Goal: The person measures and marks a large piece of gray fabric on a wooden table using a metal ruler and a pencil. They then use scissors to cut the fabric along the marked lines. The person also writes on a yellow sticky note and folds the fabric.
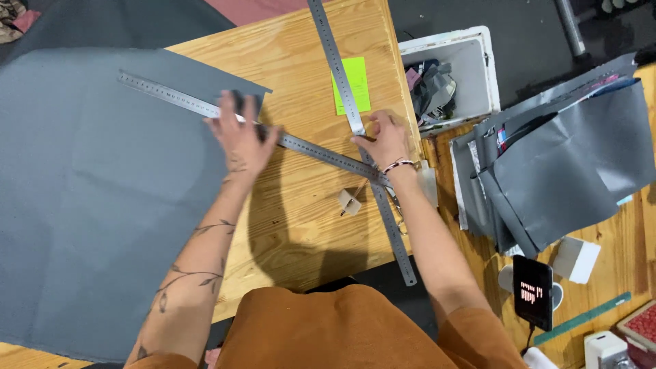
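Observation:
My left hand (240,133) presses flat on a long steel ruler (171,97) that runs diagonally across the edge of a large grey fabric sheet (89,198). My right hand (384,137) rests on a second steel ruler (339,68), which crosses the first near my right wrist and reaches to the table's near edge. Both rulers lie on a wooden table (301,219). A green paper note (358,85) lies under the second ruler. A small pale block (350,202) sits just below the crossing.
A white bin (478,68) with scraps stands right of the table. Folded grey fabric pieces (567,171) are piled on another wooden surface at the right, with a dark phone (532,292), a white block (575,260) and a green ruler (581,318) near them.

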